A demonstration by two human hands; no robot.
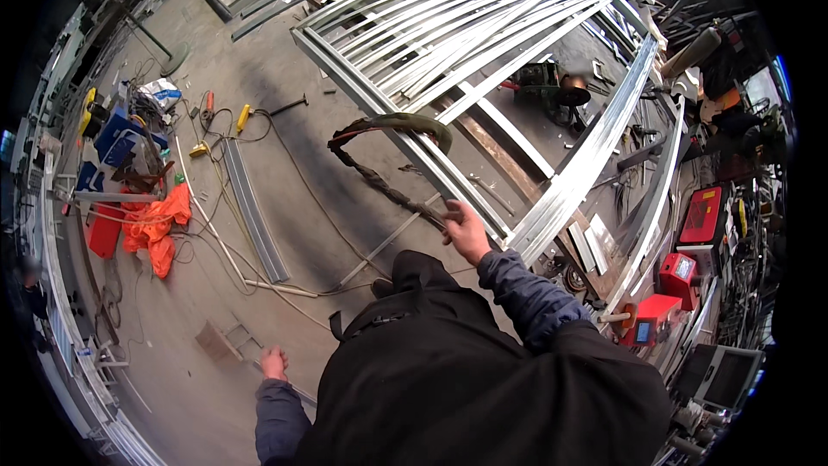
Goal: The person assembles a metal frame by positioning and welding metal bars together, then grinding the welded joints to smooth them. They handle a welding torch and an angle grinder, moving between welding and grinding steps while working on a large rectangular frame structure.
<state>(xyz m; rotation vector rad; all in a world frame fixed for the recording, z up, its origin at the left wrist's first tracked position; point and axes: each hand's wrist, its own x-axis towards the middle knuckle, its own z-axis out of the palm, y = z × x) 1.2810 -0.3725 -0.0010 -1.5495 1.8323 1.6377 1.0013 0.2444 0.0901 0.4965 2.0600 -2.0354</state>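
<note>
My right hand [467, 233] reaches forward beside the near edge of a silvery metal frame [379, 102]. Its fingers are partly bent and apart; whether they touch the cable behind them is unclear. That thick, dark wrapped cable [373, 177] loops over the frame's edge beam and runs down toward my fingertips. Low on my left side hangs my left hand [274, 363], fingers curled in, with nothing showing in it. A thin metal rod or bar [304, 395] lies near it, apparently on the floor.
Long metal profiles [595, 151] stretch along the frame's right side. Red machines [660, 315] stand at the right. Cables and a grey channel [253, 207] lie on the floor at the left, near orange cloth [155, 229] and a blue box [121, 140]. A wire spool [572, 91] sits beneath the frame.
</note>
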